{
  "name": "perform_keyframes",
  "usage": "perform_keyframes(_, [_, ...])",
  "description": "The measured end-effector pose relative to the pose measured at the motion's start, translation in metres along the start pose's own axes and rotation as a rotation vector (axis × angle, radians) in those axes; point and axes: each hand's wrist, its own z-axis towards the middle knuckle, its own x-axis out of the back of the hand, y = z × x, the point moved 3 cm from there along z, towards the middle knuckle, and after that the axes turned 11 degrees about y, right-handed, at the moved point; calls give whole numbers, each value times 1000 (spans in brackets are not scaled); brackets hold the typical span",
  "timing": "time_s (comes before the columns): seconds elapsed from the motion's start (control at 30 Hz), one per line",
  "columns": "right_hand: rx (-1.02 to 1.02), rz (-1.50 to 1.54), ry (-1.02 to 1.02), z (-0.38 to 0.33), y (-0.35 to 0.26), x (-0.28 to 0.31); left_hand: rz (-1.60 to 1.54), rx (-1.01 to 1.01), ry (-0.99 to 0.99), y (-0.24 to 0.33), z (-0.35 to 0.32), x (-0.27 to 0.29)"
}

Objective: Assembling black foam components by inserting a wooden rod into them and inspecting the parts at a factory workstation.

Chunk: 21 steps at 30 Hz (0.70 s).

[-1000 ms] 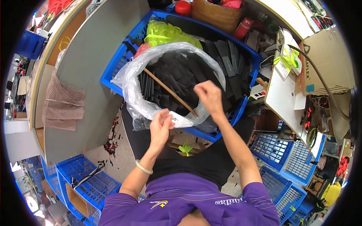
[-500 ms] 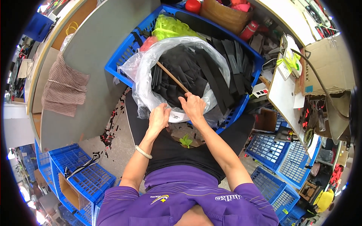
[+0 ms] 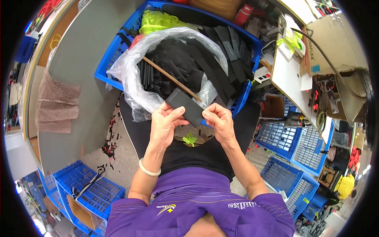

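Between my two hands is a flat black fabric piece (image 3: 186, 106), roughly rectangular and tilted. My left hand (image 3: 165, 123) pinches its left edge between thumb and fingers. At its right corner, my right hand (image 3: 219, 121) grips with thumb and forefinger. Just beyond lies a clear plastic bag (image 3: 136, 85) with its mouth rolled wide, holding many similar black pieces (image 3: 173, 59). A thin wooden stick (image 3: 171, 78) rests across them, its pointed end near the held piece. The bag sits in a large blue crate (image 3: 103, 70).
Bright yellow-green strips (image 3: 164, 21) and black strips (image 3: 233, 47) lie in the crate around the bag. A grey board (image 3: 94, 51) with a checked cloth (image 3: 58, 100) stands at left. Blue crates (image 3: 89, 187) stand lower left, and more blue crates (image 3: 282, 142) at right.
Both hands have come back from the bag's near rim and the stick. The black fabric piece is now held between them; the stick lies released. The whole view has shifted slightly.
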Motion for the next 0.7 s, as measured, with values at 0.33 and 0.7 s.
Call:
perform_keyframes(0.33, [-18,162,-37,-22,0,17,34,-38,-18,-2,-13,-15])
perform_keyframes(0.7, [87,229,-45,-26,3,18,2,-6,-9,-8,-12,-22])
